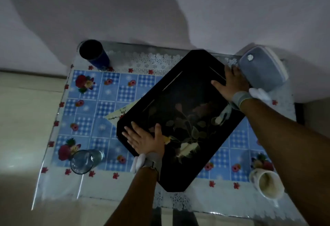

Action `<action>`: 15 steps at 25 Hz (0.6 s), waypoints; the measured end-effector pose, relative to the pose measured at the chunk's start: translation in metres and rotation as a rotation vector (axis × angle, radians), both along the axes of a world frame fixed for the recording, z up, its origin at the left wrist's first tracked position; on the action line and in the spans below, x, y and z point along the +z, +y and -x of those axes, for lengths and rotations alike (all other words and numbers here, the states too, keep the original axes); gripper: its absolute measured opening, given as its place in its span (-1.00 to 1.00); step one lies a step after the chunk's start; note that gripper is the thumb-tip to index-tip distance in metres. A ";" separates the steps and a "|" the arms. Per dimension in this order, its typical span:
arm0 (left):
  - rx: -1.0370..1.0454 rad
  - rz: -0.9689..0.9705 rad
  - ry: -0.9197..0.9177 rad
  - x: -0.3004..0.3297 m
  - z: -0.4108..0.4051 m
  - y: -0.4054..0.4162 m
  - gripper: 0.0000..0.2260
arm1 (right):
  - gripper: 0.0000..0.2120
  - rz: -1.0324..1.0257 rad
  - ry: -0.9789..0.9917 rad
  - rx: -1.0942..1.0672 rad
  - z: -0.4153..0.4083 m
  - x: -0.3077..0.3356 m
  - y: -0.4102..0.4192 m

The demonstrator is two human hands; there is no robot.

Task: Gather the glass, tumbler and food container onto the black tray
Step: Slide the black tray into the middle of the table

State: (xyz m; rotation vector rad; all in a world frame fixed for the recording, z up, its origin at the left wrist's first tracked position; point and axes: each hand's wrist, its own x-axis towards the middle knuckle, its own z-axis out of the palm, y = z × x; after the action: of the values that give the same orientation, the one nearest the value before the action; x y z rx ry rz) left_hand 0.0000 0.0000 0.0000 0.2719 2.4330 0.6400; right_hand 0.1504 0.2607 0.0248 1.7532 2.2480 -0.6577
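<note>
The black tray [178,100], painted with flowers, lies diagonally on the small table. My left hand [144,139] rests flat on its near-left edge with fingers spread. My right hand [231,83] presses flat on its far-right edge, next to the food container [262,67], a pale box with a lid at the table's far right corner. The dark blue tumbler [94,53] stands upright at the far left corner. The clear glass [84,161] stands at the near left corner. Nothing stands on the tray.
A white mug [267,183] stands at the near right corner. The table [100,100] has a blue checked floral cover under clear plastic. A paper piece [119,112] pokes out from under the tray's left side. A wall is close behind the table.
</note>
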 end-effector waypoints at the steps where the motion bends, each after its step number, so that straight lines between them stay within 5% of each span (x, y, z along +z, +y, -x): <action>1: 0.073 -0.005 0.028 0.001 -0.002 0.000 -0.18 | -0.21 -0.031 -0.032 0.017 0.001 -0.001 0.004; 6: 0.296 0.025 0.039 0.000 -0.004 -0.006 -0.17 | -0.16 0.023 -0.121 0.041 0.001 -0.012 0.017; 10: 0.468 0.014 -0.003 0.006 0.020 0.003 -0.37 | -0.14 0.051 -0.068 -0.052 0.005 -0.013 0.022; 15: 0.338 -0.012 0.067 0.018 0.063 0.023 -0.37 | -0.15 -0.084 -0.042 -0.184 -0.006 -0.004 -0.003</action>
State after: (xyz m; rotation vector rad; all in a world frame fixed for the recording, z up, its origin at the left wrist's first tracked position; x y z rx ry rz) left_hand -0.0627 0.0228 0.0179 -0.1203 2.5631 0.8017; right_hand 0.1567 0.2572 0.0206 2.0122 2.1336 -0.5616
